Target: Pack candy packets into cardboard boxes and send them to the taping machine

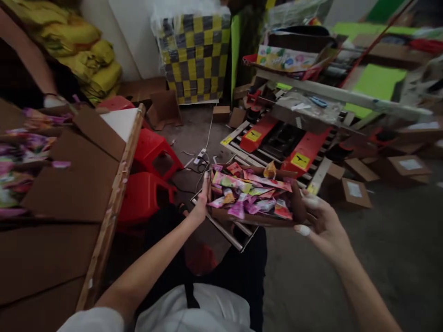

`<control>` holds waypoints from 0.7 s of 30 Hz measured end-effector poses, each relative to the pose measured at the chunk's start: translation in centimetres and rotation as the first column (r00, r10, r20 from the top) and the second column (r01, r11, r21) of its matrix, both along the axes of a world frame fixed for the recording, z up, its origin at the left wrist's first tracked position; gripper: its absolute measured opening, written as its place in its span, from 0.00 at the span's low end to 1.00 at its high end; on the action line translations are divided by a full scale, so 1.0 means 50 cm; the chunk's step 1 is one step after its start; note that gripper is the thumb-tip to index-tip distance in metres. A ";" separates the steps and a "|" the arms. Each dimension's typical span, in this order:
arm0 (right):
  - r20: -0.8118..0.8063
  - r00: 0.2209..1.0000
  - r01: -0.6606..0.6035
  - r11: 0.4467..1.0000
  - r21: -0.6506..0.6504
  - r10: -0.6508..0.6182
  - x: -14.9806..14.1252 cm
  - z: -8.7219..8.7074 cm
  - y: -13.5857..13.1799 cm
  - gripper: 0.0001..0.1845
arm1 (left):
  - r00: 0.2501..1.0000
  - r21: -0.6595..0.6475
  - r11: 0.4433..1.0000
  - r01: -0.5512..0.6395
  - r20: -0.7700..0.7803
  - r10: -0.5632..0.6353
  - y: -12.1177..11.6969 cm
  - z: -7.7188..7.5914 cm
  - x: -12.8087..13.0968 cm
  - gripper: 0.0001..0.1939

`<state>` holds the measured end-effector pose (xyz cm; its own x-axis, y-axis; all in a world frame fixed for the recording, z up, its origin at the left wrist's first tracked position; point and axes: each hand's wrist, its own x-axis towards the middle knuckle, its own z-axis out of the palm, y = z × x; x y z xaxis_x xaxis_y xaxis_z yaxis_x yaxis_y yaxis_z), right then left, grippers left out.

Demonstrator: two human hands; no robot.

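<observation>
Between my two hands is a small open cardboard box (256, 221), held above the floor in front of my lap. It is filled with wrapped candies (249, 193) in pink, purple, green and orange wrappers. My left hand (201, 200) presses against the box's left end, its fingers along the outer side. Around the right end, my right hand (321, 219) grips with the thumb near the lower corner and the fingers behind, partly hidden. White coverings show on some of its fingertips.
At left a wooden-edged table (110, 221) carries large cardboard boxes (72, 184) with more candies; a co-worker's arm (34, 60) reaches there. Red stools (145, 193) stand beside it. Ahead lie a power strip (200, 156), a roller conveyor (238, 138) and a red pallet jack (258, 133).
</observation>
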<state>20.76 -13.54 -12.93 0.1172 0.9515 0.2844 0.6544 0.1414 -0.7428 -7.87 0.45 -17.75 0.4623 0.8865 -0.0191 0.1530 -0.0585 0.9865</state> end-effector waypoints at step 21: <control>0.397 0.913 0.159 0.980 -0.123 -0.098 -0.080 -0.008 0.125 0.17 | 0.421 0.210 0.414 0.886 -0.740 -0.525 0.122 0.149 0.153 0.18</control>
